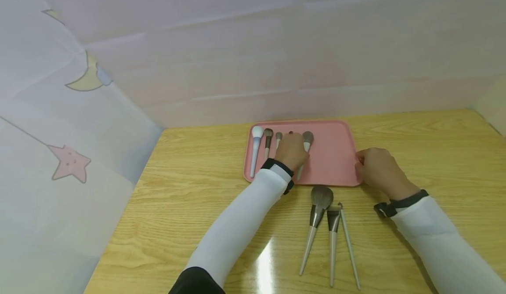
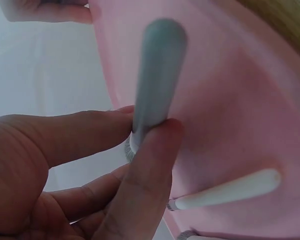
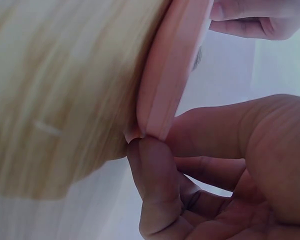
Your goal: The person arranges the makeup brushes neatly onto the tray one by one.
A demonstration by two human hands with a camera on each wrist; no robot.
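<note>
Fingers of our left hand [image 1: 292, 150] pinch a grey-handled brush [image 2: 157, 75] low over the pink tray [image 1: 336, 153], lining it up beside the brushes already lying there; our right hand [image 1: 375, 166] grips the tray's edge to steady it.

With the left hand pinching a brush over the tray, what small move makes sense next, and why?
Probably lower the brush flat onto the pink tray and let go. The left hand pinches its handle over the tray, next to the brushes already lying in a row. The right hand holds the tray's edge, and three brushes wait on the table.
</note>
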